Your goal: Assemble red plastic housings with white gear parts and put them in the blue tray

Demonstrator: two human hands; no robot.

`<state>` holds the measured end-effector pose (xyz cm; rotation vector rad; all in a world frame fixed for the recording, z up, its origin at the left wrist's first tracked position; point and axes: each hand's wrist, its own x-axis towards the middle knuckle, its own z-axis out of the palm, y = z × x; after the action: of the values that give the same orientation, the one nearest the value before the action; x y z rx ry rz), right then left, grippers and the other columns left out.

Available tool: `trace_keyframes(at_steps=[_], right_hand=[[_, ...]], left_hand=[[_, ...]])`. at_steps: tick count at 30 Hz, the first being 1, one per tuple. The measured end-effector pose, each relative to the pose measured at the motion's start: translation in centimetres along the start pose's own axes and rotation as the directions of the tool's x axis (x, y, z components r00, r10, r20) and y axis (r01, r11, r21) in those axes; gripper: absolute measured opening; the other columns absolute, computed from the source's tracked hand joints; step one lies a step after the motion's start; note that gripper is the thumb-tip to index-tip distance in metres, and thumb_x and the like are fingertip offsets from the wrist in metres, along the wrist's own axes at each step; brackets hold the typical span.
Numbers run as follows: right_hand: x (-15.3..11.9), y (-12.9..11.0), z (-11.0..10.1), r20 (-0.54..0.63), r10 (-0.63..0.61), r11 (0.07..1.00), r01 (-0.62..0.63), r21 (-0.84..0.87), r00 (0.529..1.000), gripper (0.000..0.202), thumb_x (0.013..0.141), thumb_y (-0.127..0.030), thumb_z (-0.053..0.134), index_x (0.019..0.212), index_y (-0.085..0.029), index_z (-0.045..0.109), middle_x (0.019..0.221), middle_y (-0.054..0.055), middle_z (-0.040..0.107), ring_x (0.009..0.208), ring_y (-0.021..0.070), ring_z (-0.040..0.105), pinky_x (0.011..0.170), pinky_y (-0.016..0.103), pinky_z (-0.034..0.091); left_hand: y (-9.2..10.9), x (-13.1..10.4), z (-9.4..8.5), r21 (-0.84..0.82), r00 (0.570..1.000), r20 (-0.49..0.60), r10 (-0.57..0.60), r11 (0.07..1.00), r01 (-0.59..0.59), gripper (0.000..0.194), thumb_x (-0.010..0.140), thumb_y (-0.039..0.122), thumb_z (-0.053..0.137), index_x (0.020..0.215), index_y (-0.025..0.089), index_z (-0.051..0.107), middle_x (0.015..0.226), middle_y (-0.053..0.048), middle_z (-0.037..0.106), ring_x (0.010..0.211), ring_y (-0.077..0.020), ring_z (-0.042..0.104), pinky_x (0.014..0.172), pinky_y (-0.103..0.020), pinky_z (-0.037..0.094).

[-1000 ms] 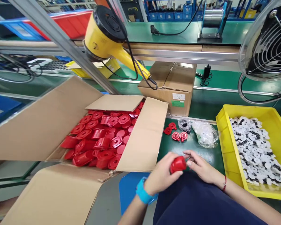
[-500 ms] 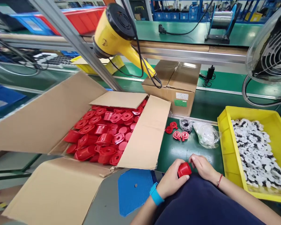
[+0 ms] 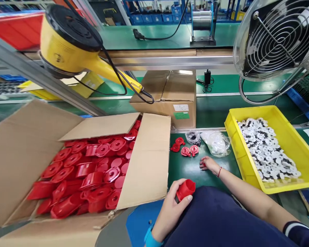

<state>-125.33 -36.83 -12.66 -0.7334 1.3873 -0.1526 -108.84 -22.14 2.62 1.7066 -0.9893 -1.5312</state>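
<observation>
Near the front, just one piece is out in hand: a red plastic cup-shaped part (image 3: 185,190), its rim facing right. The left hand (image 3: 171,207) is wrapped round it, thumb along the near side, forearm angled in from the near left. A little farther, the right hand (image 3: 208,164) reaches over the green bench top (image 3: 186,169), fingers curled; I catch a fleck of red there but can't tell whether they grip anything. To the left, an open brown cardboard carton (image 3: 146,161) is heaped with similar red parts, so I judge most are left. To the right, a yellow plastic tub (image 3: 288,137) holds many small white-and-black round parts (image 3: 267,149). Farther on, four small round red plastic pieces (image 3: 194,150) lie loose beside a clear plastic bag (image 3: 217,144).
</observation>
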Motion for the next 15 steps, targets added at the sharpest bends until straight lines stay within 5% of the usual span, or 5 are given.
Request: trace_keyframes(at_steps=[4,8,15], right_hand=[[-0.9,-0.1,1.7,0.102,0.030,0.999,-0.032,0.014,0.994,0.017,0.087,-0.013,0.038,0.104,-0.010,0.042,0.096,0.009,0.060,0.067,0.0100,0.061,0.052,0.020,0.047],[-1.1,0.6,3.8,0.190,0.010,0.998,0.004,-0.070,0.982,0.013,0.086,-0.019,0.044,0.096,-0.010,0.047,0.094,0.009,0.062,0.062,0.0103,0.062,0.043,0.016,0.042],[2.1,1.4,7.7,0.080,-0.043,0.957,0.064,-0.284,0.996,0.021,0.086,-0.019,0.046,0.105,-0.010,0.044,0.077,0.002,0.057,0.047,0.0043,0.050,0.040,0.013,0.034]], left_hand=[[1.5,-1.6,-4.2,-0.070,0.972,-0.234,-0.002,0.997,-0.015,0.065,0.070,0.051,0.063,0.119,0.013,0.044,0.119,-0.011,0.054,0.107,-0.0214,0.052,0.094,-0.030,0.043],[1.4,-2.7,-7.8,-0.059,0.881,-0.473,-0.001,0.998,-0.030,0.067,0.068,0.054,0.063,0.116,0.012,0.046,0.119,-0.012,0.054,0.111,-0.0225,0.050,0.099,-0.032,0.041],[0.1,-6.0,-11.6,-0.091,0.818,-0.570,-0.071,0.996,0.023,0.071,0.066,0.058,0.063,0.118,0.013,0.045,0.119,-0.011,0.054,0.111,-0.0217,0.050,0.098,-0.032,0.041]])
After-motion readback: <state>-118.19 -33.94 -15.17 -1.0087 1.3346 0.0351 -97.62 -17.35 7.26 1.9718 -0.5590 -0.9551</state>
